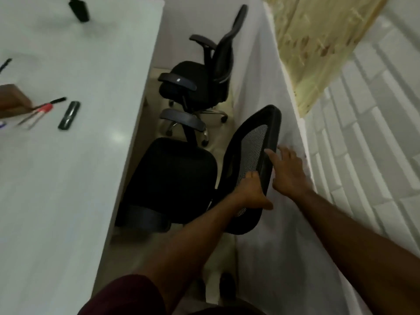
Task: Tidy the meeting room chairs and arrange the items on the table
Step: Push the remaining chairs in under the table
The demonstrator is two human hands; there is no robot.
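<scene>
A black office chair [175, 178] stands right beside the white table [75, 167], its seat partly under the table's edge. My left hand [251, 192] grips the lower edge of its mesh backrest [250, 155]. My right hand [287, 171] is spread open, fingers apart, resting against the back of the backrest's rim. A second black chair [204, 80] stands further along, turned away from the table. On the table lie several pens [43, 109], a black oblong item [69, 115] and a black object [78, 7] at the far end.
A white wall [272, 223] runs close on the right, leaving a narrow aisle for the chairs. A brown box [12, 98] sits at the table's left edge. White blinds [363, 133] and a beige curtain [313, 42] hang at the right.
</scene>
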